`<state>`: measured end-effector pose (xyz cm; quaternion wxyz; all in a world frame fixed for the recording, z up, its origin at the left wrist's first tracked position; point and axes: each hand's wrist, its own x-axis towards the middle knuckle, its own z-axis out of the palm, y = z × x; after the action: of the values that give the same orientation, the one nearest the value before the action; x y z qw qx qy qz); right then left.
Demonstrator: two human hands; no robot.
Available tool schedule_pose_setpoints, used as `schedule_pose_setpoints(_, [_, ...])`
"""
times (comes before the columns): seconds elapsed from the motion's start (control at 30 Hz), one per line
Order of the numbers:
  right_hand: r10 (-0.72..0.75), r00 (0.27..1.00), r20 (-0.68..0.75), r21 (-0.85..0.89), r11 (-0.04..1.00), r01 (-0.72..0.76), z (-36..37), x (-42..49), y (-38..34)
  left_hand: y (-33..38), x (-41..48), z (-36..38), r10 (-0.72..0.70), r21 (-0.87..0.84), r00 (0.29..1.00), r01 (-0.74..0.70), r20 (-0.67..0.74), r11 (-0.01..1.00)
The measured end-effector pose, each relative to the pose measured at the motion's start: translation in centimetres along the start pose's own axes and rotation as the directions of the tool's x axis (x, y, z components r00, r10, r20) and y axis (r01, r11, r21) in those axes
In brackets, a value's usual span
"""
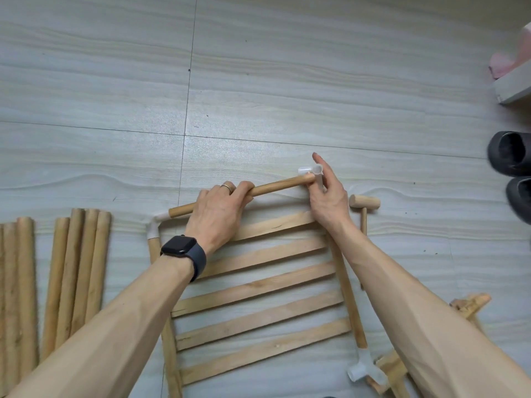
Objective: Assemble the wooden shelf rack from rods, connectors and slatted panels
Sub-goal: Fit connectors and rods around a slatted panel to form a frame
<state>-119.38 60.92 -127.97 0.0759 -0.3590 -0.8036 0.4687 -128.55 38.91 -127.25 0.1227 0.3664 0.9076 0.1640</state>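
While over pale floor tiles (258, 81) near dark shoes (511, 156), left grip (218, 214) tight round rod (275, 188), right grip (327, 196) tight on connector (311, 170).

We see pale tiled floor (287, 96): slatted panel (258, 288) flat at centre, loose rods (77, 268) left, mallet (365, 203) right, dark slippers (511, 156) far right.
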Motion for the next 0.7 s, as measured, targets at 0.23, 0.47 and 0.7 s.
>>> schedule_pose_setpoints(0.23, [0.114, 0.992, -0.054, 0.064, 0.992, -0.11, 0.7, -0.4, 0.4, -0.3, -0.8, 0.8, -0.091, 0.032, 0.995, 0.091, 0.027, 0.995])
schedule_pose_setpoints(0.47, [0.056, 0.997, -0.061, -0.002, 0.998, -0.056, 0.7, -0.8, -0.1, -0.4, -1.1, 1.1, -0.097, -0.014, 0.995, 0.096, -0.019, 0.995])
schedule_pose_setpoints(0.7, [-0.005, 1.0, -0.017, 0.005, 1.0, 0.005, 0.8, -1.3, -0.3, -0.6, -1.5, 0.9, -0.107, -0.072, 0.993, 0.103, -0.054, 0.992])
